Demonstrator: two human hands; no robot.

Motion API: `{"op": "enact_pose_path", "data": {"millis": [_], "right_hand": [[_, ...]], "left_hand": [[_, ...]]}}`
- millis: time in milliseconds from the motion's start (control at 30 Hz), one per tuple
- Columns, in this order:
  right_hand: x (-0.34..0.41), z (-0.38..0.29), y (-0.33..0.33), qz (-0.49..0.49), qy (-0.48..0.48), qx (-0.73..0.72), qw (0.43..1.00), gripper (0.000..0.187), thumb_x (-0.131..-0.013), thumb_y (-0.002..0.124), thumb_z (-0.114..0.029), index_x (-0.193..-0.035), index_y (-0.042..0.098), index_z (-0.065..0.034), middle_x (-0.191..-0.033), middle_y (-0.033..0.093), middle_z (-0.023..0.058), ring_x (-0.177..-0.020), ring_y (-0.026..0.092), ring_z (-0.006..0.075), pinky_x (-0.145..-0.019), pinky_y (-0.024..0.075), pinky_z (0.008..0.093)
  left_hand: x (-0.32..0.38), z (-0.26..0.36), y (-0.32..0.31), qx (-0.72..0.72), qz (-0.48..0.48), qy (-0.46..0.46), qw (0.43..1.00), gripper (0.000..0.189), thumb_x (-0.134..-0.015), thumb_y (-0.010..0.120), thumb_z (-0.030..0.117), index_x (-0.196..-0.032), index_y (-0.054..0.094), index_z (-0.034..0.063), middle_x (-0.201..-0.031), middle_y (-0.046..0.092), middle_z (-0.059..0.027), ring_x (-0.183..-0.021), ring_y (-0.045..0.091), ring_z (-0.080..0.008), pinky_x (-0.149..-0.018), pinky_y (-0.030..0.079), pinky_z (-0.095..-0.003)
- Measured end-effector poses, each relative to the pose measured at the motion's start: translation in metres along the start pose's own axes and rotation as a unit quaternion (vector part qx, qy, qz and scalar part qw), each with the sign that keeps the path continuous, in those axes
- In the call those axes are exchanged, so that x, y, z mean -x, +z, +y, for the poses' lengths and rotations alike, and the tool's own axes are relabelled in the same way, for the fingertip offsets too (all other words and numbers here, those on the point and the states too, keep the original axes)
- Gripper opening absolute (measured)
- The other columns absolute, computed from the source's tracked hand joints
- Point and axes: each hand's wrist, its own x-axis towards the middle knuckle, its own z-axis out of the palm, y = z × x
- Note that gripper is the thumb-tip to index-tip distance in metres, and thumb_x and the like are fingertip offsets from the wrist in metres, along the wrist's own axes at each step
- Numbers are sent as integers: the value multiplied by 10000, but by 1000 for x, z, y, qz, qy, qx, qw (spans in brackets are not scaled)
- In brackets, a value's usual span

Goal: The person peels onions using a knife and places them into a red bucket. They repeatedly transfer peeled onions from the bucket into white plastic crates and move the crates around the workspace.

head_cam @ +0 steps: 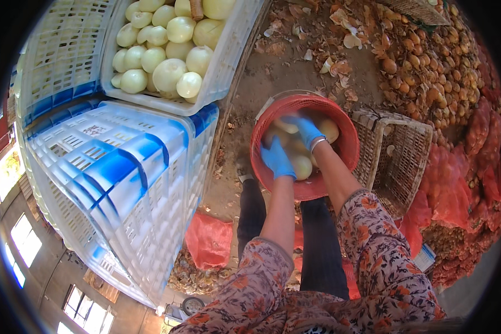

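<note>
Both my hands, in blue gloves, are inside a bucket lined with red mesh (259, 167). Peeled onions (300, 167) lie in it, blurred around my fingers. My left hand (278, 158) is at the bucket's left side, thumb raised and fingers pointing in among the onions; whether it grips one is unclear. My right hand (305, 130) reaches farther in, a metal bracelet at its wrist, with its fingertips blurred beside a pale onion (286, 126). Its grip cannot be made out either.
White and blue plastic crates (121, 154) stand at the left, the upper one (150, 99) holding peeled onions. An empty-looking dirty basket (378, 154) leans right of the bucket. Unpeeled onions (438, 79) and red mesh sacks (446, 188) are piled at the right. Onion skins (338, 69) litter the floor.
</note>
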Motion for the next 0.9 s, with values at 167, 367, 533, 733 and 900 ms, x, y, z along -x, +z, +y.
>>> {"op": "enact_pose_path", "data": {"millis": [167,367,533,733,900], "right_hand": [[16,-18,1,-86,79,-21,993,425,-898,476,-249,-1276,496,-55,-1235,537,50,-1115,496,158,-947,380,294],[24,-16,-16,-54,32,-73,995,413,-889,500,-249,-1256,510,-59,-1188,556,44,-1109,503,164,-942,386,297],[29,-15,-14,-29,83,-107,990,397,-870,547,-228,-1215,523,-34,-1176,560,72,-1075,536,190,-920,417,307],[78,3,-24,-15,-70,-170,983,495,-796,653,-190,-1232,494,-17,-1160,566,101,-1041,564,199,-883,468,312],[175,-6,-38,11,-81,-128,988,631,-756,648,-213,-1300,417,10,-1202,537,119,-1099,530,222,-959,418,338]], "left_hand": [[-21,-38,-11,13,23,-39,999,626,-806,647,206,-1314,374,-37,-1110,547,-125,-740,511,-159,-631,437,-284],[3,-12,1,109,-20,-193,975,694,-824,666,275,-1336,337,-58,-1306,450,-178,-1100,511,-259,-886,456,-357],[-6,-36,4,129,-10,-172,976,659,-803,691,276,-1298,389,-37,-1226,505,-140,-1022,543,-228,-801,492,-330],[36,-20,-23,111,-88,-190,971,541,-783,705,267,-1213,456,53,-1104,560,-80,-892,567,-194,-662,491,-299],[90,-32,-53,39,-169,-85,981,438,-756,723,201,-1121,523,66,-971,612,-43,-812,585,-165,-652,510,-290]]}}
